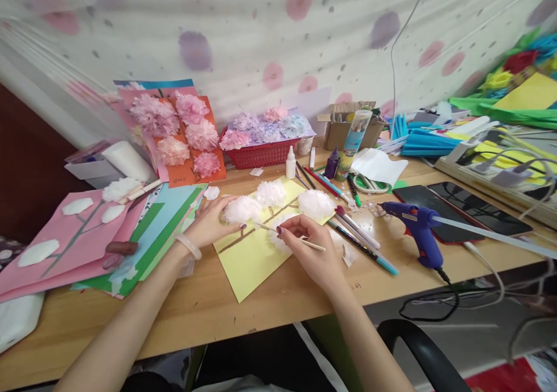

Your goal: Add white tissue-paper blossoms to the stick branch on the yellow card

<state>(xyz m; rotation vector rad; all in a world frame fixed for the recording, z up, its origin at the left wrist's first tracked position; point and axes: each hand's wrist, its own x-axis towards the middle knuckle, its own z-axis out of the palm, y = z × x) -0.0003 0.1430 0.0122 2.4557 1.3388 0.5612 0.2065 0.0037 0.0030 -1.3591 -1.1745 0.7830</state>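
Observation:
On a yellow sheet of card (pixel 243 270) with a painted brown branch sit several fluffy white paper flowers. My left hand (pixel 211 222) grips the leftmost white flower (pixel 244 209) from its left side, the thumb at its lower edge. My right hand (pixel 311 247) pinches a thin pale stick (pixel 314 245). The stick's tip points left, close to the lower right of that flower; whether it touches is too fine to tell. Another white flower (pixel 270 193) stands above, and one more (pixel 317 204) lies to the right. A further white flower is partly hidden behind my right hand.
Right of the card lie several pens (pixel 365 247), a blue glue gun (pixel 415 224) with its cord, and two phones (pixel 478 206). Behind stand a white bottle (pixel 290 163) and a red basket (pixel 261 155) of flowers. Pink card (pixel 69 241) and other sheets are on the left.

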